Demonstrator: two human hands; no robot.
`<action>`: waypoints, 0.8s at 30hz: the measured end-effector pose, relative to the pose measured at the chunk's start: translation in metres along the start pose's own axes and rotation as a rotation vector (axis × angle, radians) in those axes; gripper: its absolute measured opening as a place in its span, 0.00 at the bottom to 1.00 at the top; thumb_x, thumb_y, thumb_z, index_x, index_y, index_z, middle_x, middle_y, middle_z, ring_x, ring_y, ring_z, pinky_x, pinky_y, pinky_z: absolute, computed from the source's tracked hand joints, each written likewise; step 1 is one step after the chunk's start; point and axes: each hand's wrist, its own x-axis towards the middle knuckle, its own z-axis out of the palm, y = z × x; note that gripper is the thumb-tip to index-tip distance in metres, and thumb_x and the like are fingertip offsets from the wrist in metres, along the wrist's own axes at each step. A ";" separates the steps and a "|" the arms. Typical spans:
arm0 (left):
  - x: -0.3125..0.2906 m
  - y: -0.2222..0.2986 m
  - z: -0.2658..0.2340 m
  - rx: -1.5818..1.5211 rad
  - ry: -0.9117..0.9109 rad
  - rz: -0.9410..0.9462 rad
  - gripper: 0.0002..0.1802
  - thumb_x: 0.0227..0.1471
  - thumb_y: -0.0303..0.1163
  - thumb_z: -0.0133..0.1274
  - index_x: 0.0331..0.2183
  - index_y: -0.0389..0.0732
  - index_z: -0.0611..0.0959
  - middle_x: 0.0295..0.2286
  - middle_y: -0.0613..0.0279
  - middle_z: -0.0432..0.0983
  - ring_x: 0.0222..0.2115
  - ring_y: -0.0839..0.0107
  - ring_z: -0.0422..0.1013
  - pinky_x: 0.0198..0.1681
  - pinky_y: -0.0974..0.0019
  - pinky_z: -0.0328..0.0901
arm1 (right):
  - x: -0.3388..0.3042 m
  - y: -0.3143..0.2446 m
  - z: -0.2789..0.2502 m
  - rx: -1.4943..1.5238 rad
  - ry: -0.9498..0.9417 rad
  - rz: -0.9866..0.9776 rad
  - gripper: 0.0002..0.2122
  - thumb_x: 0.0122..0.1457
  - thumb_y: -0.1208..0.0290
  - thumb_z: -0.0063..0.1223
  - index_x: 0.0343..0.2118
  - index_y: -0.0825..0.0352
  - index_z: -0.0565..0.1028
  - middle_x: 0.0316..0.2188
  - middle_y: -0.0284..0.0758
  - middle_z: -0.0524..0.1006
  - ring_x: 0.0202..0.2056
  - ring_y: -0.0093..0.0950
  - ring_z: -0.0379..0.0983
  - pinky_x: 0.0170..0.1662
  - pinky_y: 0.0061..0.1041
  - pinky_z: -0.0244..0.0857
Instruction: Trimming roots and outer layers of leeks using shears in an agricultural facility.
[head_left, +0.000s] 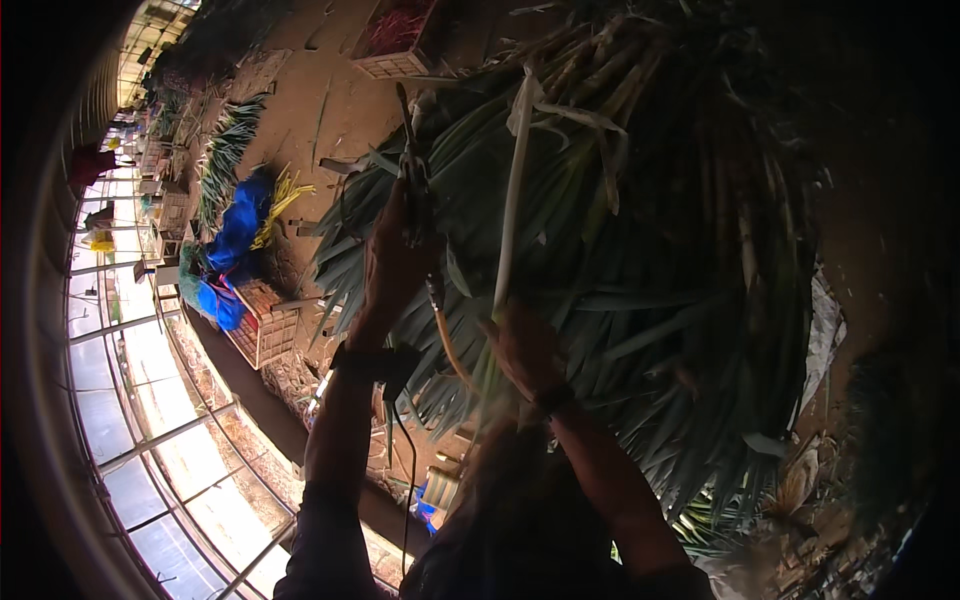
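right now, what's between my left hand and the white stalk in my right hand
In the head view, long green leaves show between your left hand and the white stalk held in your right hand.

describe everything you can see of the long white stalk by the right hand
The leek-like stalk is long, slim and nearly straight, with a smooth-looking white shaft. It points away from the person, its far end leaning slightly right. Near that end, thin pale strips like loose peel trail off to the right. The right grip closes around its nearer part; what continues past there is hard to make out. It stretches in front of piled dark green leaves; whether it touches them is unclear.
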 end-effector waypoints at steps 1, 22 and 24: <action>-0.009 0.015 -0.015 -0.079 -0.047 0.072 0.38 0.46 0.24 0.61 0.60 0.42 0.70 0.41 0.59 0.80 0.40 0.69 0.76 0.43 0.63 0.70 | -0.001 0.005 0.009 -0.006 0.005 -0.002 0.17 0.59 0.60 0.61 0.39 0.69 0.72 0.28 0.44 0.77 0.30 0.44 0.75 0.31 0.40 0.68; -0.209 0.042 -0.007 -0.791 -0.371 -0.361 0.29 0.55 0.27 0.56 0.58 0.30 0.72 0.45 0.56 0.78 0.44 0.70 0.73 0.49 0.65 0.68 | -0.044 0.009 -0.053 1.669 -0.345 0.774 0.25 0.65 0.52 0.53 0.55 0.69 0.69 0.40 0.36 0.79 0.34 0.25 0.76 0.36 0.25 0.71; -0.220 0.037 0.029 -0.684 -0.395 -0.381 0.29 0.55 0.27 0.58 0.57 0.31 0.73 0.46 0.57 0.78 0.44 0.69 0.74 0.48 0.64 0.69 | -0.079 0.010 -0.083 1.811 -0.202 0.782 0.25 0.64 0.55 0.55 0.57 0.68 0.68 0.46 0.37 0.75 0.40 0.25 0.75 0.41 0.23 0.71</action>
